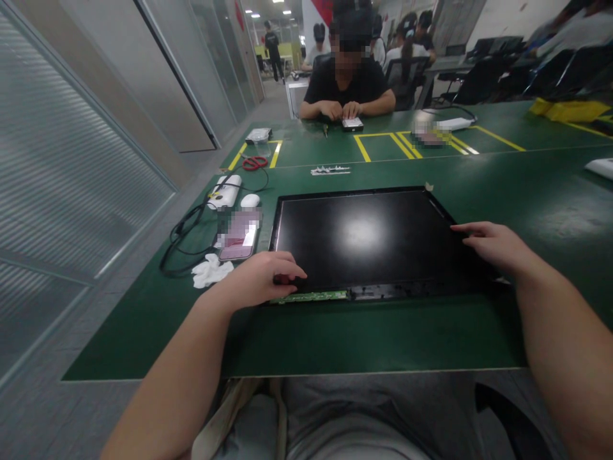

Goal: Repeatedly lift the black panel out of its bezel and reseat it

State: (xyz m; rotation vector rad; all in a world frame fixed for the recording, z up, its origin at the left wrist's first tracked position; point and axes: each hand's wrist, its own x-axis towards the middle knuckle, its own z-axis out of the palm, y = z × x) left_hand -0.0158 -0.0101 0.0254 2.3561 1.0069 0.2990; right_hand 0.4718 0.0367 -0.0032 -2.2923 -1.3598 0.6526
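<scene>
A flat black display panel lies face up on the green table, with a narrow green circuit board along its near left edge. Over the panel's near left corner, my left hand is closed around a small black-and-red handled tool; the tool's full shape is hidden by the fingers. My right hand grips the panel's right rim between thumb and forefinger, its other fingers mostly out of sight.
Left of the panel are a phone, crumpled white tissue, a white mouse, a white power strip with black cable, and red-handled scissors. Small white strips lie beyond. Across the table a person handles a small box-shaped device.
</scene>
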